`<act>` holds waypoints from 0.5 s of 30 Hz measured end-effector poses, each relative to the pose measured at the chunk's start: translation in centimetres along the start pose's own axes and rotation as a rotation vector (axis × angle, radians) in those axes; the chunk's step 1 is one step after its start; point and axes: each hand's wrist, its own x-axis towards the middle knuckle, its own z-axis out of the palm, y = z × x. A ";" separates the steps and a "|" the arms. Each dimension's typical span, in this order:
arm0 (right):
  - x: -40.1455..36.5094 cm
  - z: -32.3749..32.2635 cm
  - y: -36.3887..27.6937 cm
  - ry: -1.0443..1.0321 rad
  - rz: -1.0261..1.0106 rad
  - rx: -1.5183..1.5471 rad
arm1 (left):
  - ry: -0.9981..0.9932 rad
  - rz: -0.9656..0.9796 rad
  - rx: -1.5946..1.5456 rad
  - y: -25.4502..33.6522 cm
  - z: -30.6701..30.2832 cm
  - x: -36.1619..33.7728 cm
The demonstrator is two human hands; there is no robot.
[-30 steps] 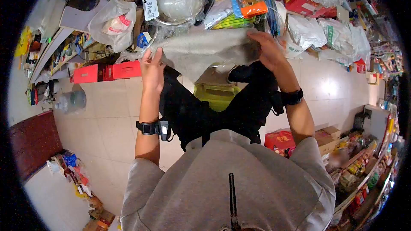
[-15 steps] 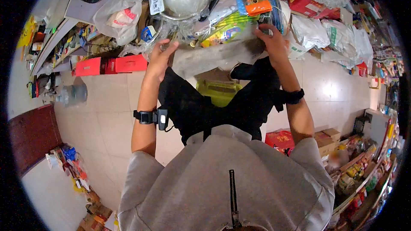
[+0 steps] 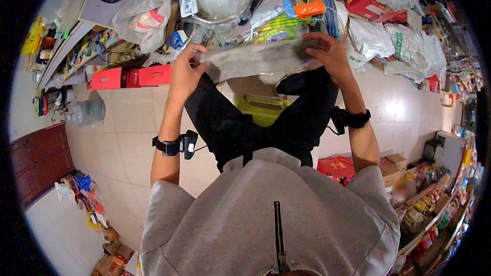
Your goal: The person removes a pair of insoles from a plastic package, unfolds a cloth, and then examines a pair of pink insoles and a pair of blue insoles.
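A long, pale grey, crumpled strip (image 3: 255, 60) stretches between my two hands, above my knees and in front of the heaped goods. Whether it is cloth or plastic film I cannot make out. My left hand (image 3: 186, 71) is closed on its left end, thumb and fingers pinching from either side. At the other end my right hand (image 3: 330, 55) grips it with bent fingers, and the fingertips are partly in shadow. Just beyond the strip lie yellow-green packets (image 3: 280, 30) and clear plastic wrapping. A white phone-shaped item (image 3: 187, 1) rests farther back, to the left.
A white plastic bag (image 3: 146, 18) sits left of the heap, above red boxes (image 3: 107, 78). More white bags (image 3: 369, 38) lie at the right. A yellow-green plastic stool or basket (image 3: 262, 110) is between my legs. A large clear bottle (image 3: 88, 111) stands on the floor.
The grey strip now looks narrower and straighter; before, it sagged wider. My left hand has shifted slightly left and its wrist has turned. My right hand has moved slightly down and right.
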 end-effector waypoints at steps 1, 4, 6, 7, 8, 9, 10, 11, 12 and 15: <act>0.1 -0.2 0.0 0.020 -0.009 -0.068 | -0.018 -0.013 -0.033 -0.3 -0.4 0.2; 0.3 -0.3 0.0 0.070 -0.070 -0.216 | 0.001 -0.115 -0.255 -0.3 -1.0 0.7; 0.5 -0.3 0.1 0.101 -0.119 -0.297 | 0.005 -0.145 -0.184 0.2 -1.6 0.7; 0.7 -0.4 0.2 0.130 -0.148 -0.392 | 0.010 -0.174 -0.113 0.4 -1.7 0.7; 0.8 -0.4 0.3 0.158 -0.177 -0.487 | 0.010 -0.174 -0.113 0.3 -1.7 0.8; 0.8 -0.3 0.0 0.159 -0.177 -0.487 | 0.038 -0.121 -0.041 0.4 -1.7 0.8; 0.8 -0.1 -0.4 0.179 -0.155 -0.539 | 0.067 -0.068 0.031 0.4 -1.8 0.9; 0.8 0.0 -0.7 0.201 -0.132 -0.591 | 0.067 -0.068 0.031 0.5 -1.9 0.8; 1.0 0.0 -0.6 0.200 -0.136 -0.591 | 0.087 -0.045 0.114 1.7 -2.4 0.6; 1.3 0.0 -0.5 0.244 -0.199 -0.662 | 0.136 0.039 0.194 2.5 -3.1 0.6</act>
